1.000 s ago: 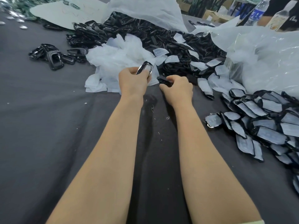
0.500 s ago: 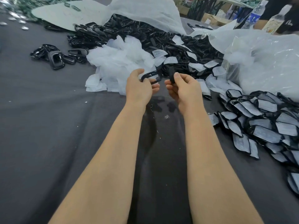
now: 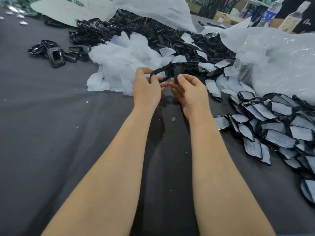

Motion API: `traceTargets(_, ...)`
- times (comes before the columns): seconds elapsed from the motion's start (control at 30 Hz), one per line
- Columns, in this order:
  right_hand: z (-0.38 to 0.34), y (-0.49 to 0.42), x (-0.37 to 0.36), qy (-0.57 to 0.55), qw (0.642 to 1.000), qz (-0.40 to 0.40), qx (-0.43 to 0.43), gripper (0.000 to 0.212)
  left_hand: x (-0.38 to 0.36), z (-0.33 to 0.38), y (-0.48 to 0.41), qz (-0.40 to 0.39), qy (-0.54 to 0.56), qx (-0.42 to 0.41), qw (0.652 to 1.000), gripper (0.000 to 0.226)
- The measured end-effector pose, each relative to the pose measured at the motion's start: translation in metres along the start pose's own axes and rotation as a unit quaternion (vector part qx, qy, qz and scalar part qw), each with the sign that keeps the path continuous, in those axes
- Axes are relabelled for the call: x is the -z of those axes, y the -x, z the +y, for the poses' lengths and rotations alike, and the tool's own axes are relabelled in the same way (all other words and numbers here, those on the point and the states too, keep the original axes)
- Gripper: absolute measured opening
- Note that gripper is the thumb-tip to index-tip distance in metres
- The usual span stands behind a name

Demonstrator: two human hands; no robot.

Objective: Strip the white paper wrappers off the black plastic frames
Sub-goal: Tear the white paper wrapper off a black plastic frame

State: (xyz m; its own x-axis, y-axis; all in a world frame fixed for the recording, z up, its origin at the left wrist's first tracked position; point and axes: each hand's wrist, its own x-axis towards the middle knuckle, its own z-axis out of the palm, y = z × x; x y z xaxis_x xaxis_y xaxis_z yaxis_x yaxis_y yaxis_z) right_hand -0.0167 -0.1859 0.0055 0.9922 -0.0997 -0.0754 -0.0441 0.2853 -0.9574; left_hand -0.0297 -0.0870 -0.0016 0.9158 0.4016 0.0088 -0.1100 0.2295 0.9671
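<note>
My left hand (image 3: pixel 146 86) pinches a bare black plastic frame (image 3: pixel 161 73), held edge-on above the dark cloth. My right hand (image 3: pixel 190 91) grips a second black frame (image 3: pixel 176 73) upright between thumb and fingers; no white paper shows on either. A heap of stripped white wrappers (image 3: pixel 126 63) lies just behind my hands. Still-wrapped frames (image 3: pixel 279 132) are piled at the right. Bare black frames (image 3: pixel 150 31) form a big heap at the back.
A small cluster of loose black frames (image 3: pixel 54 53) sits at the far left. Crumpled clear plastic bags (image 3: pixel 276 62) rise at the back right, with bottles (image 3: pixel 271 12) behind them. The dark grey cloth (image 3: pixel 51 133) covers the table.
Both hands lifted off the cloth and came toward me, turning palms inward. The frames in them are now held up side by side between the fingertips.
</note>
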Motion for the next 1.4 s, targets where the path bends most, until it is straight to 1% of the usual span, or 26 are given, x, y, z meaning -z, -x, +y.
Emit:
traceTargets(0.07,0.0,0.001,-0.002,-0.002,1.0,0.009,0.026,0.011,0.0,0.0,-0.001,-0.001,0.004,0.001,1.0,0.024)
traceTargets(0.13,0.0,0.002,-0.004,0.018,0.998,0.034,0.052,0.012,0.0,-0.001,-0.002,0.003,0.006,0.002,1.0,0.024)
traceTargets(0.2,0.001,0.003,-0.005,0.078,0.991,0.066,0.082,0.013,0.0,-0.001,-0.002,0.008,0.0,-0.001,1.0,0.026)
traceTargets(0.27,0.004,0.003,-0.007,0.181,0.971,0.093,0.125,0.016,0.0,-0.002,-0.002,0.008,-0.016,-0.006,1.0,0.027)
traceTargets(0.33,0.006,0.004,-0.01,0.276,0.941,0.1,0.17,0.016,-0.001,-0.003,-0.002,0.001,-0.043,-0.023,0.999,0.029)
traceTargets(0.4,0.008,0.006,-0.013,0.324,0.922,0.089,0.195,0.014,-0.002,-0.005,-0.001,-0.014,-0.068,-0.048,0.996,0.027)
traceTargets(0.5,0.009,0.008,-0.016,0.316,0.925,0.062,0.203,0.016,-0.003,-0.005,0.001,-0.04,-0.15,-0.096,0.983,0.013)
traceTargets(0.53,0.009,0.008,-0.016,0.31,0.928,0.051,0.202,0.017,-0.002,-0.005,0.0,-0.042,-0.161,-0.102,0.981,0.01)
traceTargets(0.6,0.007,0.008,-0.016,0.307,0.93,0.031,0.199,0.018,-0.001,-0.005,-0.001,-0.04,-0.147,-0.094,0.984,0.007)
traceTargets(0.67,0.007,0.007,-0.015,0.323,0.924,0.025,0.204,0.02,-0.001,-0.005,-0.001,-0.039,-0.123,-0.078,0.989,0.003)
traceTargets(0.77,0.008,0.005,-0.015,0.334,0.92,0.031,0.2,0.018,-0.001,-0.005,-0.001,-0.043,-0.139,-0.087,0.985,0.003)
traceTargets(0.83,0.008,0.004,-0.014,0.322,0.926,0.036,0.193,0.017,-0.001,-0.007,-0.003,-0.043,-0.127,-0.076,0.988,0.009)
traceTargets(0.93,0.008,0.002,-0.012,0.287,0.936,0.084,0.186,0.009,0.0,-0.006,-0.003,-0.04,-0.065,-0.036,0.996,0.013)
traceTargets(1.0,0.007,0.001,-0.01,0.233,0.955,0.099,0.154,0.002,0.0,-0.005,-0.003,-0.034,-0.032,-0.022,0.999,0.017)
traceTargets(1.03,0.007,0.0,-0.009,0.205,0.965,0.092,0.133,0.005,0.0,-0.004,-0.003,-0.033,-0.022,-0.017,0.999,0.017)
traceTargets(1.1,0.007,0.0,-0.008,0.16,0.98,0.063,0.103,0.006,0.0,-0.003,-0.003,-0.033,-0.023,-0.007,0.999,0.013)
traceTargets(1.2,0.007,0.0,-0.01,0.127,0.987,0.044,0.093,0.003,0.001,-0.003,-0.002,-0.035,-0.038,0.001,0.999,0.015)
traceTargets(1.27,0.007,-0.001,-0.009,0.129,0.986,0.048,0.09,0.004,0.001,-0.003,-0.001,-0.037,-0.041,-0.005,0.998,0.014)
traceTargets(1.4,0.008,-0.003,-0.008,0.162,0.98,0.062,0.092,0.005,0.001,-0.003,0.002,-0.04,-0.075,-0.033,0.996,0.005)
